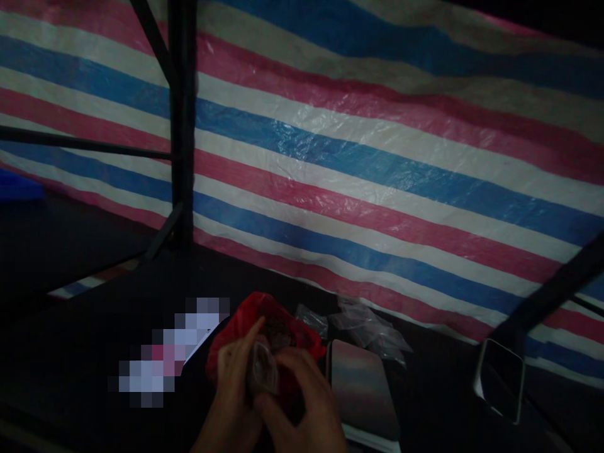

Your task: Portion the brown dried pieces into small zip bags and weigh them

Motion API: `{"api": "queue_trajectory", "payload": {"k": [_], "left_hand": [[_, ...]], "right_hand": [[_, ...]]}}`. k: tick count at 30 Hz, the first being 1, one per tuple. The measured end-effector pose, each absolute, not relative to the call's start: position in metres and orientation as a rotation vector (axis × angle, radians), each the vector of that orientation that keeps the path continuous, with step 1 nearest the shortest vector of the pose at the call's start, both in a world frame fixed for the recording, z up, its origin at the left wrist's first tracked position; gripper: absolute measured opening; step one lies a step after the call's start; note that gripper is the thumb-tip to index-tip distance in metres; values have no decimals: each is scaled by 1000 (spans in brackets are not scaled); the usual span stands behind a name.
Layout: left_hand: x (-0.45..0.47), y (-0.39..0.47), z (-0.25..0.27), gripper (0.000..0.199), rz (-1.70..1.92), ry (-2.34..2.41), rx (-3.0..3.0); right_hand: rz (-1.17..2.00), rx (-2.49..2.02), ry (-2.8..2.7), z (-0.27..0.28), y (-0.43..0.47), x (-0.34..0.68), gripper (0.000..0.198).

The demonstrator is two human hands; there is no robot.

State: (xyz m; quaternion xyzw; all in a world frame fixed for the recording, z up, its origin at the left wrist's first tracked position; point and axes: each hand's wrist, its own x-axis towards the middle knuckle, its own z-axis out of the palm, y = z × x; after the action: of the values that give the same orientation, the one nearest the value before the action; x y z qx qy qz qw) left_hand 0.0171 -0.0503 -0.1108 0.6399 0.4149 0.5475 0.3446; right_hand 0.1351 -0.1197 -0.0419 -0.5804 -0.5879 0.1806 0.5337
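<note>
No legible text anywhere.

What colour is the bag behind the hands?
Red: the bag shows best in the head view, the only one.

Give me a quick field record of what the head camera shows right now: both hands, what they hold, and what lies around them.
left hand: fingers on a small clear pouch, held together with the other hand
right hand: fingers on the same pouch, from the right
behind hands: red plastic bag, open, dark contents inside
right of hands: flat metal-topped device, kind unclear
further back: empty clear pouches on the dark surface
backdrop: striped tarpaulin, red, white and blue
light: dim, details faint
</note>
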Motion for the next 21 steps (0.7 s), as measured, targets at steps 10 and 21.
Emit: {"api": "queue_trajectory", "payload": {"k": [10,21], "left_hand": [[44,-74,-120,111,1428,970,2288],[44,-73,-117,93,1442,1036,2391]], "right_hand": [[167,-1533,-1173,-11,-144,219,24],[-33,-1968,-1522,-38,-169,267,42]]}}
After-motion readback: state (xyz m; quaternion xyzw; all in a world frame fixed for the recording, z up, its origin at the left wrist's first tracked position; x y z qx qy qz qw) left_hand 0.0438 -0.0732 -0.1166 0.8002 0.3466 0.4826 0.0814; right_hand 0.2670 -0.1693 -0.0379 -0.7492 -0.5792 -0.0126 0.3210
